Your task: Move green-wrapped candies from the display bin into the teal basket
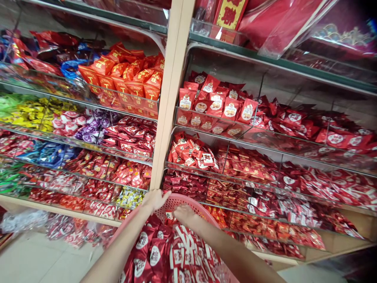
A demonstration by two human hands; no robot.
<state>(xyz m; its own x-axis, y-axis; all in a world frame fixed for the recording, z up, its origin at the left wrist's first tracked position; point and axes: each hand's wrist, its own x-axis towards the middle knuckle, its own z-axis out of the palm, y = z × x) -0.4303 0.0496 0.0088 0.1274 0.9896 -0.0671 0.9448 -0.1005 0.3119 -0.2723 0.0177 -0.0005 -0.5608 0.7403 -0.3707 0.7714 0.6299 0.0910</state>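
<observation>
A pink perforated basket [179,201] sits low in the middle, heaped with red and white snack packets [176,251]. My left hand [154,199] rests on the basket's far left rim with its fingers curled over the edge. My right hand [185,214] reaches into the far end of the basket, knuckles up, its fingers bent down among the packets; what they hold is hidden. Both forearms stretch up from the bottom of the picture.
Tiered glass-fronted shelves [224,133] full of wrapped sweets stand right behind the basket. A beige upright post [169,98] splits them. Orange-red packets [129,78] sit upper left, red biscuit packets [215,102] right of the post. Pale floor tiles [35,259] lie lower left.
</observation>
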